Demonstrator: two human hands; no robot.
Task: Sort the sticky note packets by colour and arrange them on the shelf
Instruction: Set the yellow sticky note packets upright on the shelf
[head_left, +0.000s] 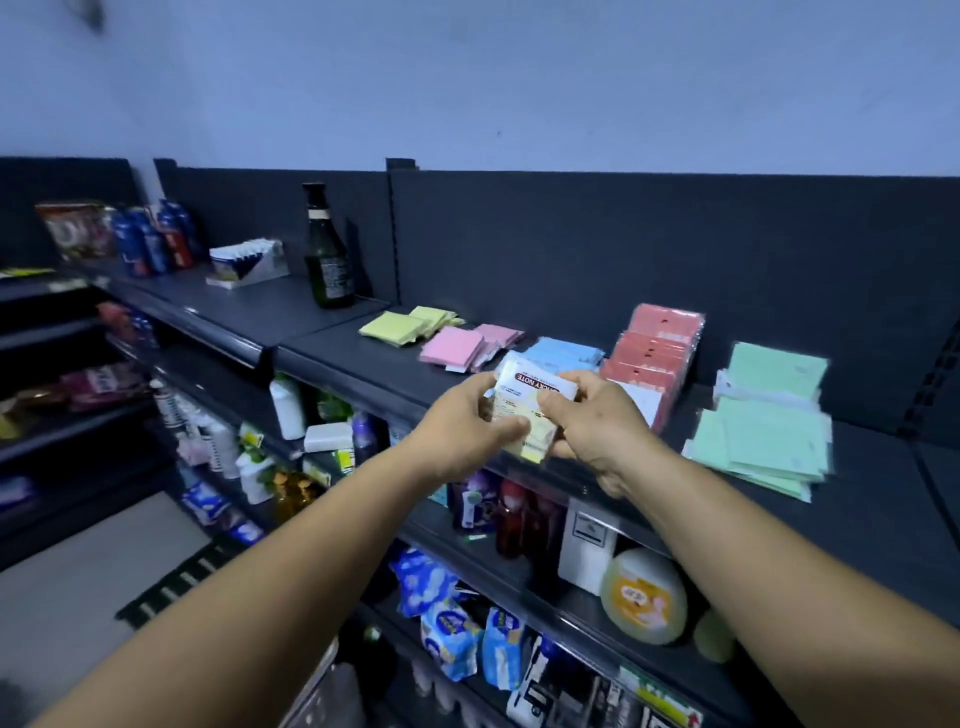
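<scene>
Partly hidden by both gripping hands, left hand (470, 423) and right hand (592, 421), the glossy yellow packet (524, 415) covers blurred blue packets (563, 353) on the dark shelf (363, 358).

**Dark top shelf with sorted note packets**

A dark shelf (322, 353) runs from far left to near right. On it, left to right: blue cans (150, 244), a small box (249, 262), a dark bottle (327, 254), then yellow packets (397, 326), pink packets (457, 345), blue packets (566, 353), red packets (654, 348) and green packets (763, 421).
</scene>
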